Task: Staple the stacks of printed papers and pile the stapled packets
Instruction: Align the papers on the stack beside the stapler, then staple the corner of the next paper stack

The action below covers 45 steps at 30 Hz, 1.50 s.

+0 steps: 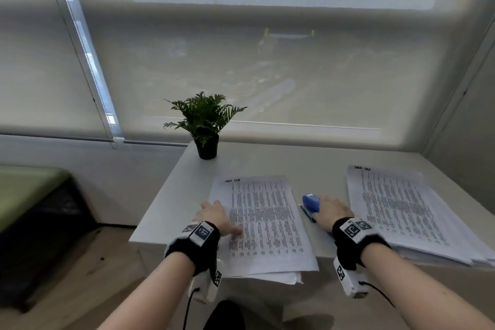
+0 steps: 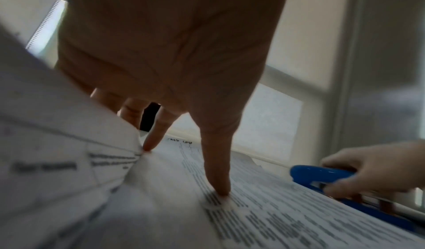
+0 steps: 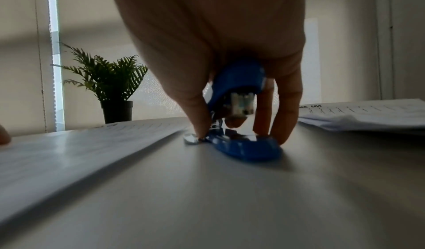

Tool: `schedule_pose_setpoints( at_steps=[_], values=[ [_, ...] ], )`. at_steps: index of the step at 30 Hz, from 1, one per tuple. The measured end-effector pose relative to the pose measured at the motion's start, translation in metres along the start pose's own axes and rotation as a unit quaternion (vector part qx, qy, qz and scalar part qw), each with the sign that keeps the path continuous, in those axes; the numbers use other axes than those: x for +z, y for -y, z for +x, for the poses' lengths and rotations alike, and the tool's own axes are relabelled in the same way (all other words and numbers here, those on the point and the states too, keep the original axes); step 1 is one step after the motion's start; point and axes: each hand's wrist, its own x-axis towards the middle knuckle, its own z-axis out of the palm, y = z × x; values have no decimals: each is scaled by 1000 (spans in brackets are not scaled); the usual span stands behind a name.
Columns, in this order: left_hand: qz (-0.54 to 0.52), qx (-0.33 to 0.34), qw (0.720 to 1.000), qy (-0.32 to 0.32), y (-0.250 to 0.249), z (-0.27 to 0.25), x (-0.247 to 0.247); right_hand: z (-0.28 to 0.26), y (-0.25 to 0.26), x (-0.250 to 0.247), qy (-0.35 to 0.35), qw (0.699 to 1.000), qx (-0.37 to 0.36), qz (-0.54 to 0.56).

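Observation:
A stack of printed papers [image 1: 267, 222] lies on the white table [image 1: 174, 209], its near end hanging over the front edge. My left hand [image 1: 214, 215] rests on the stack's left edge with straight fingers. In the left wrist view the thumb [image 2: 216, 171] presses down on the top sheet [image 2: 276, 216], and paper curls up to the left of it. My right hand [image 1: 330, 213] grips a blue stapler [image 1: 310, 201] that stands on the table just right of the stack. Its fingers [image 3: 287, 107] curl round the stapler [image 3: 239, 78]. A second, thicker paper stack [image 1: 401, 211] lies to the right.
A potted fern [image 1: 206, 120] stands at the table's far left corner before a blind-covered window. A wall closes the right side. Left of the table, lower down, sits dark furniture with a green top [image 1: 26, 195]. Bare tabletop [image 3: 230, 198] runs between the two stacks.

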Motion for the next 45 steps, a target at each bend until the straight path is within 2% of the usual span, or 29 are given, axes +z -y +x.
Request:
schedule_pose_setpoints(
  at_steps=[3,5,7,9,11,13,17,23,30,33,39,45],
  values=[
    [37,51,998,23,-3,-3,3,12,-2,-9,17,998,31,52],
    [61,77,995,28,-6,-4,-2,18,-1,-21,-7,990,53,128],
    [76,90,993,12,-11,-4,-10,18,10,-30,-41,981,40,186],
    [79,114,990,-27,-15,2,-20,14,30,-33,-37,975,-7,219],
    [71,150,985,-49,-21,17,-26,10,49,-29,-9,981,-39,192],
    [58,176,982,-42,-23,32,-28,8,61,-20,8,988,-56,143],
    [86,202,975,34,-25,58,-31,8,63,0,55,991,-76,92],
    [88,194,973,90,-29,75,-45,13,66,7,59,992,-74,77],
    [-6,199,980,21,-40,83,-49,16,68,4,72,992,-70,79],
    [-28,196,980,26,-42,81,-46,16,67,5,66,992,-63,83],
    [-135,147,976,87,-35,84,-42,16,68,6,60,992,-60,93],
    [-113,160,979,59,-40,85,-41,15,66,6,54,992,-63,100]
  ],
)
